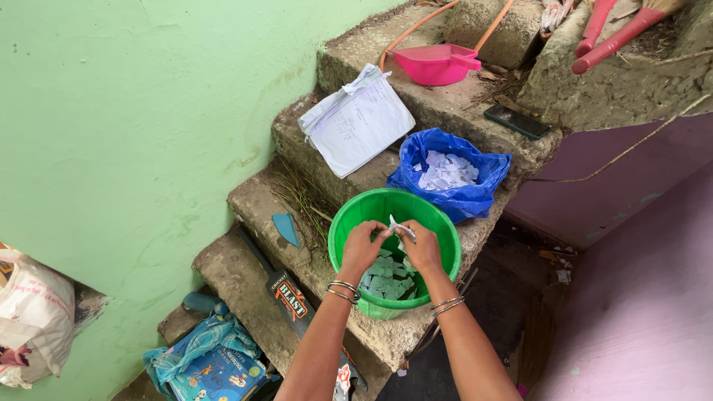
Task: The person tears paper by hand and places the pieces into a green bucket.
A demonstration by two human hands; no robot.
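Both my hands are held over a green plastic bucket point(349, 215) that stands on a concrete stair step. My left hand point(362, 245) and my right hand point(420, 246) pinch the same small white scrap of paper point(399, 226) between them, just above the bucket's opening. Inside the bucket lie several wet, greenish torn paper pieces point(388, 278). Bangles ring both wrists. Behind the bucket, one step up, a blue plastic bag point(475, 194) holds several dry white paper scraps point(445, 172).
A stack of written paper sheets point(356, 120) lies on a higher step, with a pink dustpan point(438, 64), a dark phone point(518, 121) and brooms point(616, 33) above. A cricket bat point(286, 293) leans on the lower steps beside books point(215, 371). A green wall stands left, a white sack point(33, 315) far left.
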